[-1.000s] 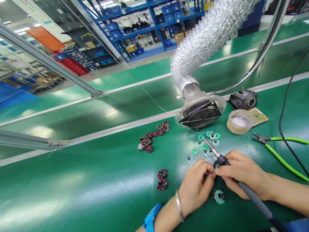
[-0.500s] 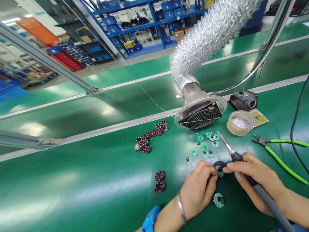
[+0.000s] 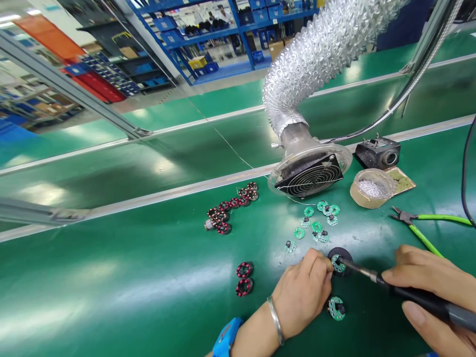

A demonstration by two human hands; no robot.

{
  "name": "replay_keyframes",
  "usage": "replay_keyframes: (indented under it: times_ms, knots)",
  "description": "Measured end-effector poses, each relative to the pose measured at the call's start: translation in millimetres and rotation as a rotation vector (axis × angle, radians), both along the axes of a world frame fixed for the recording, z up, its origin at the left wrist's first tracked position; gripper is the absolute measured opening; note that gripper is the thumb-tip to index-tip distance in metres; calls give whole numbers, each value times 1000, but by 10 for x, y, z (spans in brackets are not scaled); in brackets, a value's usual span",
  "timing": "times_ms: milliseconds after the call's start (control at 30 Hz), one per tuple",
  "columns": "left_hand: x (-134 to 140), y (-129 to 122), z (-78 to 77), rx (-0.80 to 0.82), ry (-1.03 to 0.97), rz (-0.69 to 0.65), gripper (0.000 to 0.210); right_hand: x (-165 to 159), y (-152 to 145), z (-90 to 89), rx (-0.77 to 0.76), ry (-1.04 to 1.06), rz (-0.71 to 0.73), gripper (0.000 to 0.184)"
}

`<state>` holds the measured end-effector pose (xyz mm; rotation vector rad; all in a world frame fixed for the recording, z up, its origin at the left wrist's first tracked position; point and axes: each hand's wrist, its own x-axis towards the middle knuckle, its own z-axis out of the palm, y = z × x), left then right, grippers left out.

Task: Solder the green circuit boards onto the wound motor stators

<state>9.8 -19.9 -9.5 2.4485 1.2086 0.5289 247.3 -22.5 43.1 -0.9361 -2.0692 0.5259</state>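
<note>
My right hand [image 3: 435, 282] is wrapped round a soldering iron [image 3: 416, 296], and the iron's tip reaches the small round green circuit board [image 3: 337, 264]. That board sits on a black round piece [image 3: 345, 254]. From the left, the closed fingers of my left hand [image 3: 303, 290] pinch the board's edge; their tips are partly hidden. A second round circuit board [image 3: 336, 308] with a black part on it lies just below, apart from both hands.
Several loose round boards [image 3: 316, 226] lie beyond my hands. Copper-wound rings [image 3: 244, 287] are to the left. A fume extractor [image 3: 312, 176] hangs behind. To the right are green-handled cutters [image 3: 407, 218], a tub of metal bits [image 3: 372, 191] and a black iron stand [image 3: 379, 152].
My right hand has moved right and swung the soldering iron down, so its tip went from pointing away to the board. My left hand stays at the board's edge.
</note>
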Motion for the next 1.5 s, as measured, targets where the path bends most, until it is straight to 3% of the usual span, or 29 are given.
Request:
replay_keyframes:
  times_ms: [167, 300, 533, 767, 967, 1233, 1333, 1500]
  knots:
    - [-5, -6, 26, 0, 27, -11, 16, -117, 11, 41, 7, 19, 85, 16]
    - [8, 2, 39, -21, 43, -4, 15, -125, 11, 24, 26, 8, 36, 17]
    - [10, 19, 39, -61, -71, 22, 14, -180, 59, -287, 48, 7, 47, 56]
    - [11, 10, 14, -101, -140, 45, 12, -324, 85, -418, 43, -51, 156, 58]
    - [-4, 11, 20, -128, -141, 25, 11, -236, 100, -337, 117, -54, 121, 56]
    - [1, -4, 18, -72, -121, 16, 13, -72, 1, 0, 0, -49, 6, 21]
    - [-6, -8, 24, -60, -115, 17, 13, -135, -3, 37, -16, 20, -29, 13]
    - [-8, -10, 30, -55, -100, 20, 13, -200, 3, 54, -25, 51, -33, 14]
